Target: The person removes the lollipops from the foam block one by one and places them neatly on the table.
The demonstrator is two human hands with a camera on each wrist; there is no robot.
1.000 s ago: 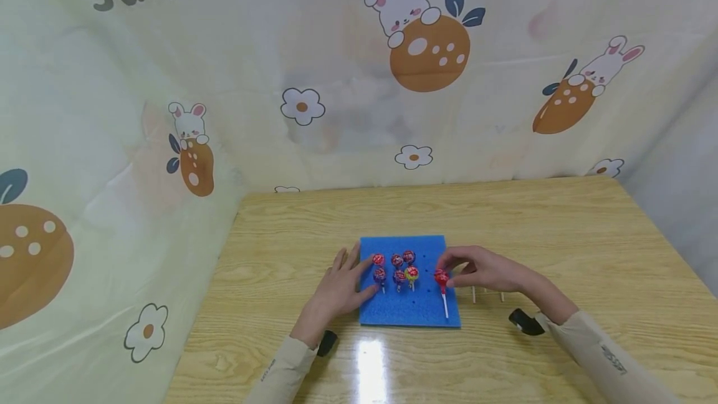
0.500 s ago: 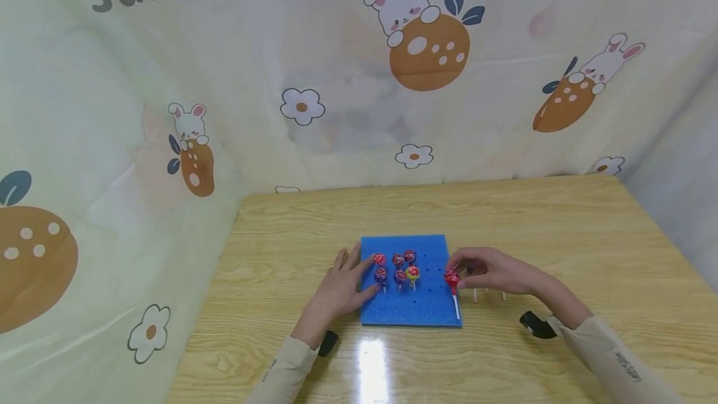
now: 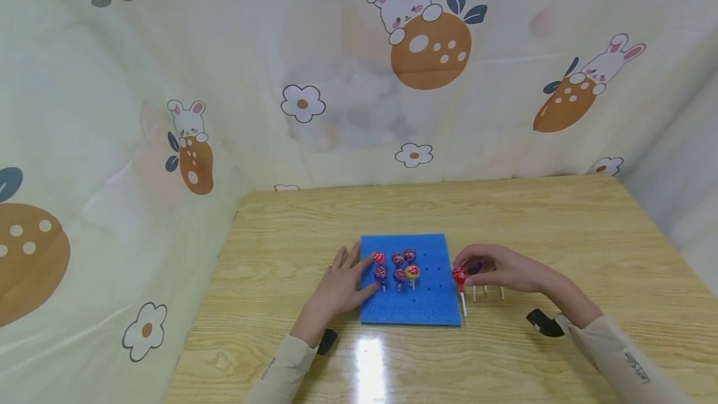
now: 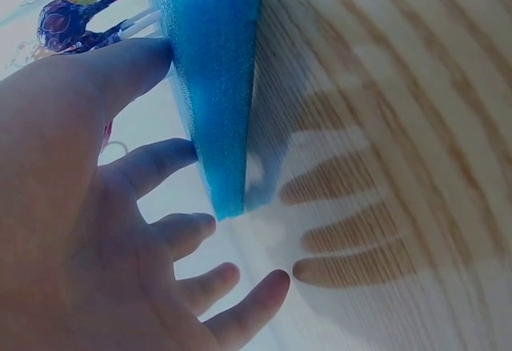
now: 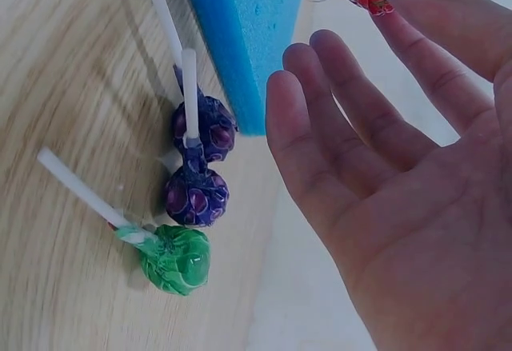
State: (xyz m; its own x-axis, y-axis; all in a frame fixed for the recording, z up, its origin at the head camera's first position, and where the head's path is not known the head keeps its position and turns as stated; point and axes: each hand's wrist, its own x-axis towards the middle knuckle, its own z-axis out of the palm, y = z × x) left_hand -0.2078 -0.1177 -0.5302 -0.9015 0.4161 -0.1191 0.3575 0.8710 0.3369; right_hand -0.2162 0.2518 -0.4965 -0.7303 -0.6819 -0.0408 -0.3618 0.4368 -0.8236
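Note:
Between thumb and fingertips my right hand pinches a red lollipop by its head, stick pointing down, at the right edge of a blue foam block. Several wrapped lollipops stand in the foam, among them a yellow one and a purple one. My left hand lies spread at the block's left side, its thumb and a finger touching the foam in the left wrist view. Below my right hand, two purple lollipops and a green lollipop lie on the table.
Small holes dot the right part of the foam. The wooden table extends around the block. A printed curtain hangs behind the table and along its left side.
My right hand has carried the red lollipop rightward, from over the foam's right part to its right edge. My left hand has stayed in place.

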